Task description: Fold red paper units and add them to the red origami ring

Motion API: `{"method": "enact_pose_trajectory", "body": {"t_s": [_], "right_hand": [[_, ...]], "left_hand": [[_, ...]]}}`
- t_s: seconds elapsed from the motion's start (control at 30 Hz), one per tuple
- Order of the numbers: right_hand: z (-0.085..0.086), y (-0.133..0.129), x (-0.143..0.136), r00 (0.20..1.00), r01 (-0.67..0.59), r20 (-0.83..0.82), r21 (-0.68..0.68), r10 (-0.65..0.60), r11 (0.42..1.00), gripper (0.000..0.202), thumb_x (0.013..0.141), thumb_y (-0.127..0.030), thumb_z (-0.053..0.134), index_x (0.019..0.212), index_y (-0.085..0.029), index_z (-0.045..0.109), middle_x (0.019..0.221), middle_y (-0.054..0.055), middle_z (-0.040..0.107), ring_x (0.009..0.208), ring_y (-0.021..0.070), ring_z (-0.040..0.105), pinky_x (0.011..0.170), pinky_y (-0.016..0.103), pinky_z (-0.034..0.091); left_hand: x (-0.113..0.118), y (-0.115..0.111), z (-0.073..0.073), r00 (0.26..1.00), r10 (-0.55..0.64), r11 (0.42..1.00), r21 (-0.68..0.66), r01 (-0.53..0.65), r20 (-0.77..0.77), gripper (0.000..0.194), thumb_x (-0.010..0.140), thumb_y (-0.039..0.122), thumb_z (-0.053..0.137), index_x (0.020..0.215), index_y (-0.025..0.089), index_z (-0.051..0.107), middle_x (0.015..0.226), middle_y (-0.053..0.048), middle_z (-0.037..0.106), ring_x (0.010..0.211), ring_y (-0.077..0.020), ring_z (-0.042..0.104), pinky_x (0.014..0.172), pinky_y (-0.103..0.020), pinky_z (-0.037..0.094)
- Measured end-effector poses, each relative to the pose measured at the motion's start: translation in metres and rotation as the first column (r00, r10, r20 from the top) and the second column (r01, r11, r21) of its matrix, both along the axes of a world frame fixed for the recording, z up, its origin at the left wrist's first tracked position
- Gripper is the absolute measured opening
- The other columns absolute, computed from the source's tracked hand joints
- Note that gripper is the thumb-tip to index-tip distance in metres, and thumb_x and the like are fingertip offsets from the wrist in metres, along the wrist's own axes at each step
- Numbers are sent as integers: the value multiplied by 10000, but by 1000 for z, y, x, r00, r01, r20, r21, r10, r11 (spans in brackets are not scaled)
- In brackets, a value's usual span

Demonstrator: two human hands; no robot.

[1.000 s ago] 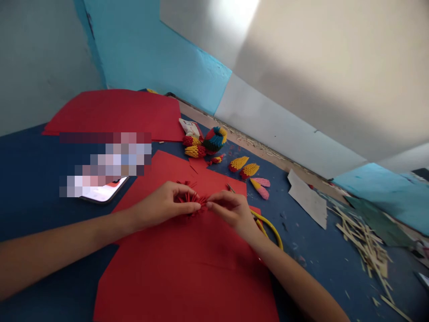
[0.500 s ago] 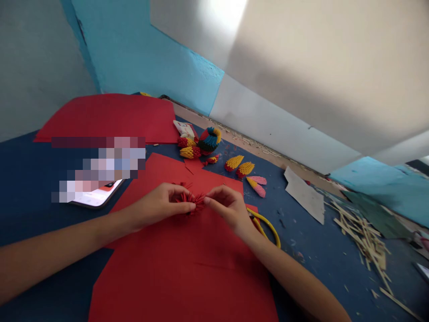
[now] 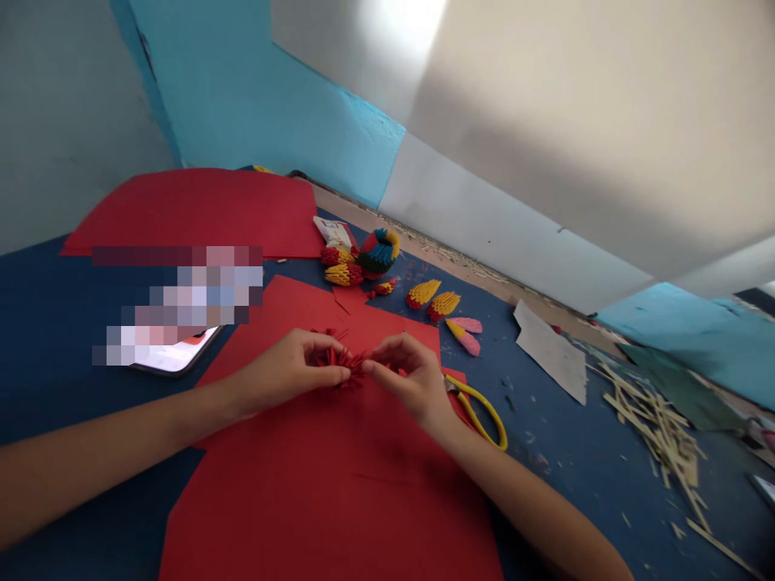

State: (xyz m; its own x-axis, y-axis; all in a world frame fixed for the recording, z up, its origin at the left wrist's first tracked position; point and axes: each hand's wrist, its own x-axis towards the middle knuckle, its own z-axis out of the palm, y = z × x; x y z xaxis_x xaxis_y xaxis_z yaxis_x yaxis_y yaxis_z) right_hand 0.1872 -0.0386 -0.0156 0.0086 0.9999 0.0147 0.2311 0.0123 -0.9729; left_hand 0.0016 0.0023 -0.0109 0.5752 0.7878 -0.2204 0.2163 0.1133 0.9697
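One spiky red cluster [image 3: 356, 368] | left hand [image 3: 298, 367] pinching it | right hand [image 3: 415, 378] pinching its edge

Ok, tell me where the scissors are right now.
In the head view, the scissors lie just to the right of the right hand, their yellow handle reaching past the red paper onto the blue table.

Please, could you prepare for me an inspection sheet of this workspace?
Surface: blue table, red sheets at its middle.
Job's things: spiky red bundle, over the red sheets.
Clutter: phone at left; yellow-handled tool, red-and-yellow pieces, grey paper and thin strips toward the right.
Hands: left hand holds the bundle; right hand is at its right side, grip unclear.
Cables: nothing seen for certain.
Surroundings: blue-and-white wall behind the table.
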Motion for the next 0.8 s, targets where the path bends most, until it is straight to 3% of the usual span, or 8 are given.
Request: {"method": "enact_pose_trajectory", "body": {"t_s": [0.33, 0.53, 0.8], "right_hand": [[4, 1, 0, 999, -43, -4, 2, 43, 999, 230, 706, -363, 712, 842, -203, 619, 783, 27, 694, 719, 144, 643, 612, 254, 461], [2, 2, -2, 997, -59, 60, 18, 57, 998, 165, 743, -361, 668, 710, -200, 651, 725, 17, 675, 680, 136, 595, 633, 261, 470], [-1, -1, -7, 997, -32, 71, 57, 27, 998, 166, 722, -346, 684, 680, -197, 624, 709, 14, 648, 658, 130, 573, 593, 243, 454]], "left_hand": [[0, -1, 1, 999, -32, 999, 15, 33, -20, 159, 732, 326, 651, 781, 176, 670, 681, 8, 609, 644, -140, 549, 577, -235, 401], [0, -1, -1, 999, -8, 999, 50, 10, -41, 166, 723, 336, 666, 769, 176, 674, 645, 22, 583, 622, -133, 540, 570, -231, 406], [0, -1, -3, 999, -5, 999, 47, 8, -47, 186, 716, 345, 677, 780, 171, 684, 661, 8, 606, 648, -144, 553, 581, -234, 409]]}}
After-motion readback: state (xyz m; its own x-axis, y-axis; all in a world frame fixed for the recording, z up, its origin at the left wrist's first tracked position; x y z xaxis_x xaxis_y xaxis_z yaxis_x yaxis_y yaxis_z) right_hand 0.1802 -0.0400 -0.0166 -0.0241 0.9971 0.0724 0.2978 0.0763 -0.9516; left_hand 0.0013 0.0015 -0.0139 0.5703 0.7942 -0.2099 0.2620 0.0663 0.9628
